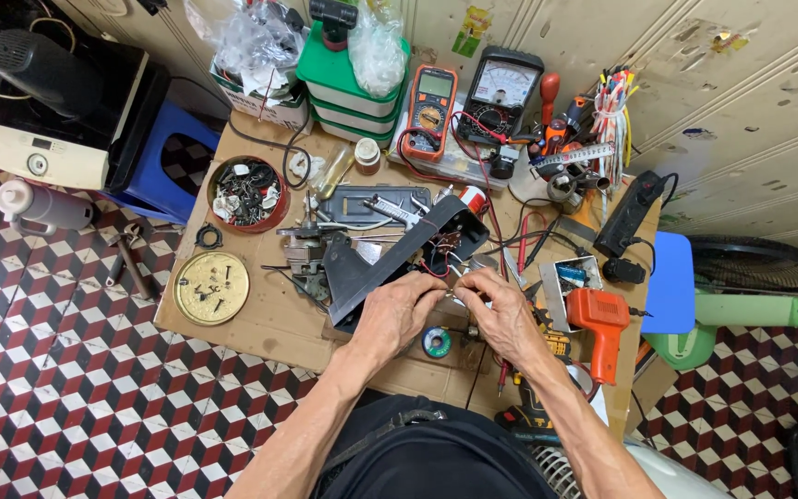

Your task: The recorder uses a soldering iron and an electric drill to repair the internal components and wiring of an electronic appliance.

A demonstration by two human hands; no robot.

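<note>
Black housing (pixel 390 259) held on the workbench (pixel 260 323) by both hands (pixel 454 310), fingertips pinching its wires.

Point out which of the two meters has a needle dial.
The black meter with the pale needle dial, right of the orange-cased digital meter, which has a flat screen instead.

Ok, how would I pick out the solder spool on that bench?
Start at the cardboard-covered table, then find the left hand and right hand at its near edge. The solder spool lies between the wrists: a small round greenish reel, unlike the orange tool to the right.
</note>
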